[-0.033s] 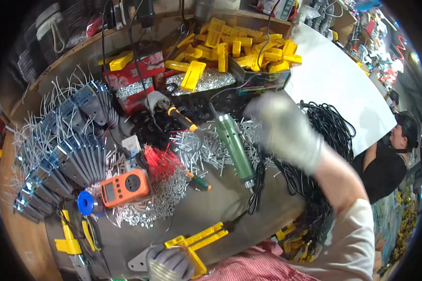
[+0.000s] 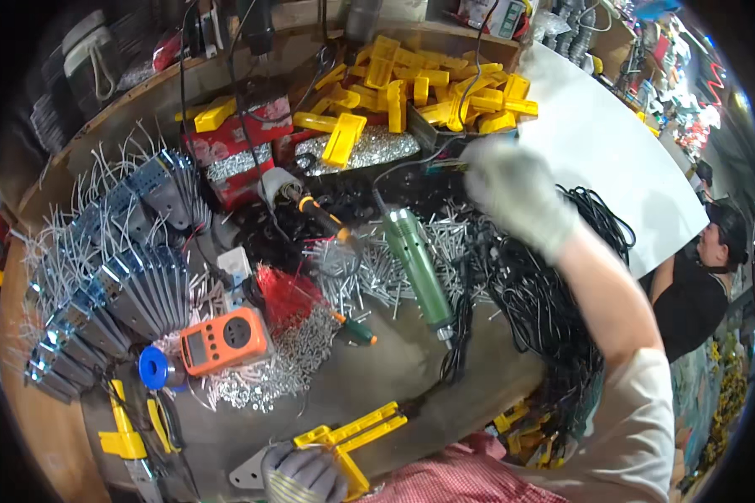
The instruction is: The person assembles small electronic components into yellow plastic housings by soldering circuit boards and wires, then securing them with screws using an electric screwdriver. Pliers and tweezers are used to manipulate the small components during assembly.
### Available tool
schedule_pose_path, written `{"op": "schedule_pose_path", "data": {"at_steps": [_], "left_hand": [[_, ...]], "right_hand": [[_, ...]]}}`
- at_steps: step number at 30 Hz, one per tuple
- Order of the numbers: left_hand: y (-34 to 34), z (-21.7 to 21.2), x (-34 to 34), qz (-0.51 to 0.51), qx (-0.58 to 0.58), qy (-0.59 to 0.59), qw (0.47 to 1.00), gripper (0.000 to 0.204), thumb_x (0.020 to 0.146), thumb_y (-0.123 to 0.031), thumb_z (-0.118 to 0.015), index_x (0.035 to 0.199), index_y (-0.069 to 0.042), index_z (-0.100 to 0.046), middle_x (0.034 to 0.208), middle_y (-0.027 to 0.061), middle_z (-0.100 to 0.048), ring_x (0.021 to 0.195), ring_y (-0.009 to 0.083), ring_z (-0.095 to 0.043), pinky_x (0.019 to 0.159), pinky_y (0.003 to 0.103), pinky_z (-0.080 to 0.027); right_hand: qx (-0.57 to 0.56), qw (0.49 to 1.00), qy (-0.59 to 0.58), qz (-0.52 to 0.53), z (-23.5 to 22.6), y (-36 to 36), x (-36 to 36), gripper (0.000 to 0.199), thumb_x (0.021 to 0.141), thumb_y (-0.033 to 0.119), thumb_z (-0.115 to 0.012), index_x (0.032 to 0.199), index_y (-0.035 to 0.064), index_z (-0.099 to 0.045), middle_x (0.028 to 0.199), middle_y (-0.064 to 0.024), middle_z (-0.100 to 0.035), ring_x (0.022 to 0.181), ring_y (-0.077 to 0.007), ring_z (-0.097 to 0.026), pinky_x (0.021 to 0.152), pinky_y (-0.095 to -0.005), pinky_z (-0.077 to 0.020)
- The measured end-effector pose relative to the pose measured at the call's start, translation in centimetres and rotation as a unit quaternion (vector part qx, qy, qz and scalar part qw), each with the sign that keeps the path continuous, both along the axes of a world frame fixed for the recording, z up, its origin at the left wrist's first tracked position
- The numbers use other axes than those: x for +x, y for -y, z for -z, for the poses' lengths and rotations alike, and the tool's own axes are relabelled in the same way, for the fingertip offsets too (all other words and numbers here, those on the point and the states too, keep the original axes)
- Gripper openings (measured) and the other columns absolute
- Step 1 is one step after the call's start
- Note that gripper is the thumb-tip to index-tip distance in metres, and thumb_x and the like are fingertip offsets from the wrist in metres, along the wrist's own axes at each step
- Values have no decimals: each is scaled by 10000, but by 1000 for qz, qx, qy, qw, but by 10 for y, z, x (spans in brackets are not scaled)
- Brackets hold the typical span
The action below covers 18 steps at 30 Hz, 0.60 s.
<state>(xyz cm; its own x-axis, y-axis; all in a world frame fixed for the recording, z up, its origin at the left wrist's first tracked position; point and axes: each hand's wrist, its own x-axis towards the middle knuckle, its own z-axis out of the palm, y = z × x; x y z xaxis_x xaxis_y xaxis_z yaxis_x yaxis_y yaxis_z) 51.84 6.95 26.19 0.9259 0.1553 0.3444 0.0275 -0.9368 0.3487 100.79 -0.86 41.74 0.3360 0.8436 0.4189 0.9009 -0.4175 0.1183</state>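
From my distant post I am watching the right hand (image 2: 516,189) shifting slightly toward the far edge of the worktop (image 2: 403,356), blurring beside the black cables (image 2: 533,298) and drawing closer to the dark bin (image 2: 440,142) of yellow parts (image 2: 377,63); I cannot tell whether it is gripping anything. At the worktop's near edge, the gloved left hand (image 2: 306,471) is staying put, curling around a yellow plastic frame (image 2: 352,469) beside a grey metal plate (image 2: 247,475). Only the right hand is travelling, while a green corded driver (image 2: 419,272) is lying between the two
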Motion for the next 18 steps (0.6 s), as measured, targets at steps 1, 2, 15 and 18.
{"op": "schedule_pose_path", "data": {"at_steps": [1, 2, 15, 18], "left_hand": [[0, 0, 3, 8, 12, 6, 1000, 286, 785, -238, -837, 1011, -100, -733, 1088, 92, -727, 1171, 293, -663, 1068, 631, -457], [0, 1, 9, 18, 24, 17, 999, 264, 798, -235, -828, 1003, -97, -732, 1068, 91, -725, 1125, 290, -674, 1041, 623, -480], [1, -3, 23, -2, -10, 81, 997, 173, 772, -164, -792, 918, -92, -734, 1031, 95, -757, 1035, 296, -716, 955, 580, -553], [9, -12, 8, -38, 26, 49, 998, 182, 800, -162, -794, 954, -92, -725, 1075, 96, -741, 1047, 299, -715, 972, 587, -545]], "right_hand": [[-80, 982, -33, 169, -17, -6, 54, 188, 949, 90, -599, 962, 47, -782, 820, -164, -750, 806, -378, -757, 767, -514, -607], [-130, 958, 107, 232, -8, -3, 139, 248, 969, 95, -589, 1138, 53, -766, 978, -149, -782, 936, -383, -763, 840, -502, -610], [-115, 950, 157, 242, 26, -83, 322, 361, 1091, 331, -513, 1371, 198, -699, 1461, -119, -649, 1328, -311, -665, 1002, -536, -578], [-175, 958, 222, 59, 13, -100, 231, 238, 1038, 214, -603, 1195, 98, -741, 1150, -142, -759, 1095, -336, -760, 858, -458, -635]]}}
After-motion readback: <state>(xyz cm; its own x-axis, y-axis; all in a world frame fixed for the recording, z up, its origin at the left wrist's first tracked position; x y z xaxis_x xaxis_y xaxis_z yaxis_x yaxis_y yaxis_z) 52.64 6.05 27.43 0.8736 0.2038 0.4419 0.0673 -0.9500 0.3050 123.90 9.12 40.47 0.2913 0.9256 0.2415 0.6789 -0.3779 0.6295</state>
